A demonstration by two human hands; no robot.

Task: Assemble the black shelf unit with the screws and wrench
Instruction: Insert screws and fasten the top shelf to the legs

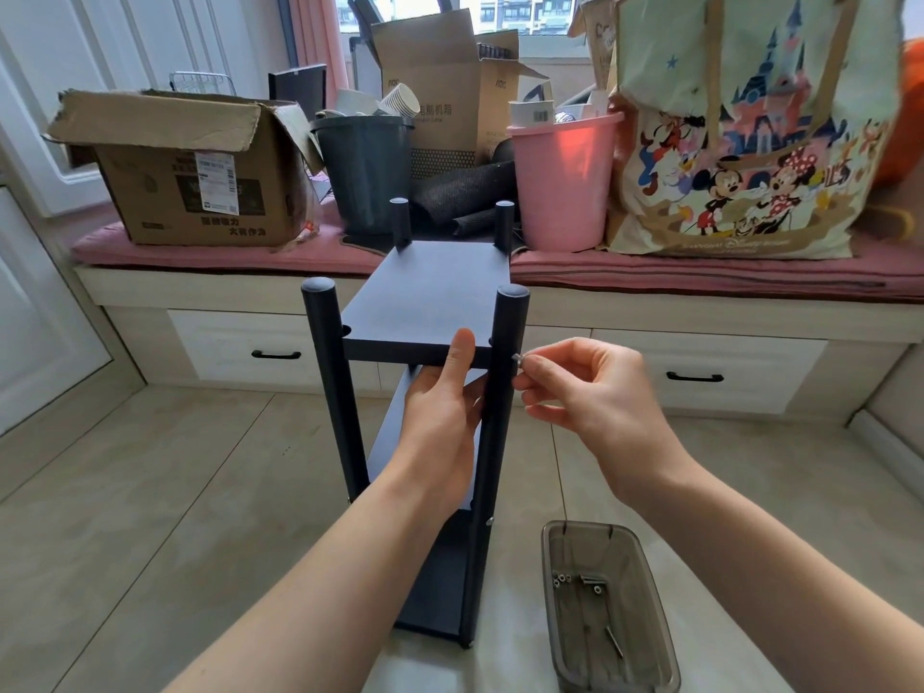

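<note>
On the bench at the far left sits a torn box (185, 167), then a grey bin (365, 167) and a pink bin (565, 182), none of it part of the job. In front of them, on the tiled floor, stands the shelf (430, 292): a black unit, upright, with four round posts and flat boards between them. The left post (327, 362) has nothing on it. The left hand (442, 407) grasps the near edge of the top board, thumb lying over the top and fingers curled beneath, steadying it. Just right of that is the right post (507, 352), and against its outer side the right hand (580, 382) pinches a small screw (518, 358) between thumb and forefinger, its tip at the post. Lower right, a smoky tray (607, 612) on the floor holds more screws and what may be the wrench; too small to be sure.

The unit looks light and stiff but tall and narrow, so I'd guess it tips easily; holding the board by the joint seems the sensible grip. The screw is tiny and slick, easily dropped.
</note>
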